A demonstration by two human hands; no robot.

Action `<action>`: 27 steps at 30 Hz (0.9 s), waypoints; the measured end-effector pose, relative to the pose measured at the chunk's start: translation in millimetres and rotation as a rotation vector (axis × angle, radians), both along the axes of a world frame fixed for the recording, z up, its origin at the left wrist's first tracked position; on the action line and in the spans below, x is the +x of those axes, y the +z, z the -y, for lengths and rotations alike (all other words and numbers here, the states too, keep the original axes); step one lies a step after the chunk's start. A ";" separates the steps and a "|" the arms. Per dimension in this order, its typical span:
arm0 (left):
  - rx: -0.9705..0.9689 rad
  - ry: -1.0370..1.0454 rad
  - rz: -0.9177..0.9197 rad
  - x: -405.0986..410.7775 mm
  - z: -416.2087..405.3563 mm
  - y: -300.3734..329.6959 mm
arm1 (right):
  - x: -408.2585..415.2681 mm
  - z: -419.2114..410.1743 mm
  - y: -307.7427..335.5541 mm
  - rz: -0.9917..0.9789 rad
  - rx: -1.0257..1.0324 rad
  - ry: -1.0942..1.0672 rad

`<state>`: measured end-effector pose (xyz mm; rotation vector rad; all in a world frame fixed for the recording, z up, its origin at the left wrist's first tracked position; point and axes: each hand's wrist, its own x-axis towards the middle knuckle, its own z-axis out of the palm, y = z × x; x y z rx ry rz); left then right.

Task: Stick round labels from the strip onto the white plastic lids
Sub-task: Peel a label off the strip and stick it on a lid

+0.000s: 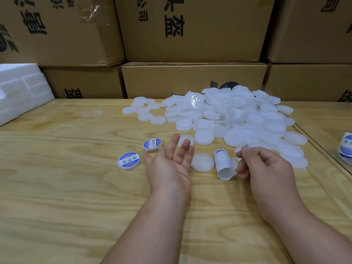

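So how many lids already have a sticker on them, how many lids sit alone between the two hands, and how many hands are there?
Lids with a sticker: 2, one lying flat and one by the left hand's fingertips
Plain lid alone between the hands: 1
Hands: 2, the right hand pinching the label strip
Total: 5
The big pile of plain lids is too heaped to count.

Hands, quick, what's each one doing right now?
Left hand: open, palm up, fingers straight, holding nothing.
Right hand: fingers curled, pinching the curled label strip.
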<state>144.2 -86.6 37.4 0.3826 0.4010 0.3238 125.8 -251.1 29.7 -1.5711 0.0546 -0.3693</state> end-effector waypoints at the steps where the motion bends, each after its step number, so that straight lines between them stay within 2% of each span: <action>1: 0.035 0.003 -0.003 0.3 1.0 -0.3 | 0.0 -0.3 -0.6 0.007 -0.002 -0.013; 3: 0.247 0.007 -0.028 -2.3 4.4 -1.5 | 0.1 -0.8 -2.8 0.027 -0.044 -0.049; 6: 0.890 0.077 -0.034 -12.0 11.8 -4.0 | -0.5 -2.1 -5.3 0.080 -0.134 -0.110; 9: 1.401 0.153 0.015 -15.7 12.7 -4.8 | 1.0 -1.5 -7.1 0.069 -0.305 -0.125; 12: 1.852 -0.005 -0.206 -11.9 11.2 -10.4 | 1.6 -2.2 -7.8 -0.043 -0.544 -0.044; 14: 2.019 -0.195 -0.390 -11.0 10.5 -14.5 | -0.3 -3.4 -6.4 -0.099 -0.665 0.006; 17: 2.113 -0.281 -0.458 -9.7 10.4 -18.6 | -1.7 -4.6 -4.0 -0.153 -0.790 0.033; 21: 2.094 -0.267 -0.456 -7.0 9.7 -18.1 | -2.6 -5.9 -1.3 -0.158 -0.828 0.024; 24: 1.944 -0.209 -0.362 -8.7 8.9 -16.5 | -0.2 -4.5 -3.3 -0.153 -0.718 0.015; 27: 1.691 -0.198 -0.194 -10.5 9.4 -14.9 | 1.7 -2.6 -7.2 -0.143 -0.598 -0.008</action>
